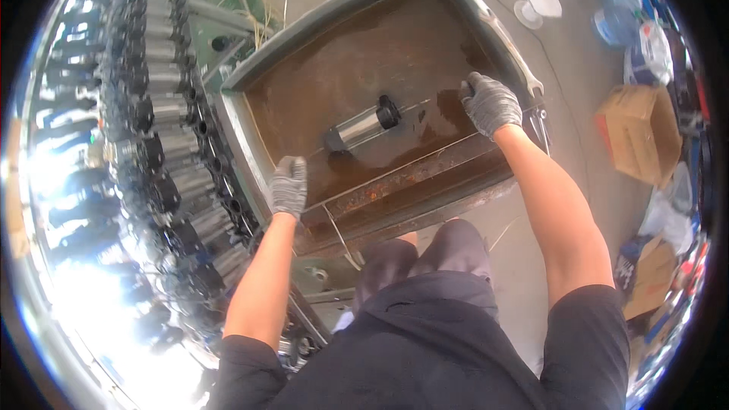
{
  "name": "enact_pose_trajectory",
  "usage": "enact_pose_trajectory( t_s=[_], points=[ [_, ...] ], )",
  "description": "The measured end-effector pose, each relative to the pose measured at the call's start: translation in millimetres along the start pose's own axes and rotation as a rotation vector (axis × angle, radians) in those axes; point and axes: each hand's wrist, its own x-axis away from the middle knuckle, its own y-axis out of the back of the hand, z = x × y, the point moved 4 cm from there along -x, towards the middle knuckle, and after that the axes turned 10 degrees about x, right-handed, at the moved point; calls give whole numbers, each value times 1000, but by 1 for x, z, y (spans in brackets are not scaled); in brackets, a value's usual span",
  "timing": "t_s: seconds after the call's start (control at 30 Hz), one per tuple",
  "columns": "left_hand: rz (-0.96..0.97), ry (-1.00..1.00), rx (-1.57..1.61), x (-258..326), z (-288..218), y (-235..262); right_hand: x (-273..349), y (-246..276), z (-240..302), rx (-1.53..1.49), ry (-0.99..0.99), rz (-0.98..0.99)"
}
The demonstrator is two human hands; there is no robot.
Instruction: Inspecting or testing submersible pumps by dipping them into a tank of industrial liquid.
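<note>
Clearly, the largest thing is the set of rows of silver and black cylinders (163, 74), to the left of the left hand's fingers. Next comes a metal tray (334, 61) with a wet, brown, rust-stained floor, spreading between both hands' fingers and beyond them. A cardboard box (639, 133), open at one end, sits well to the right of the right fingers, and a clear blue plastic bottle (619, 15) lies beyond it, up and to the right of those same fingers. A single silver cylinder (362, 130) with black ends lies aslant on the tray floor, between the two sets of fingers and apart from both. The gloved left hand (288, 188) hovers by the near left corner, fingers loosely parted. The gloved right hand (492, 106) has its fingers curled; I cannot tell whether they enclose anything. Slimmest, a wrench (510, 44) rests along the rim just right of the right fingers.
</note>
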Motion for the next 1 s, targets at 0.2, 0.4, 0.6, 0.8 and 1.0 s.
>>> enact_pose_trajectory(
  t_s=[0.2,0.4,0.6,0.8,1.0],
  points=[
    [343,-143,-60,-42,-100,-109,-1,-1,-7,-77,22,-43],
    [490,357,181,-68,-119,-177,-2,-5,-13,-110,29,-43],
    [552,434,275,-73,-114,-179,-2,-6,-15,-157,42,-43],
    [520,385,236,-52,-100,-160,-2,-5,-15,-172,42,-43],
    [522,371,261,-37,-87,-144,-2,-6,-16,-161,46,-40]
  ],
)
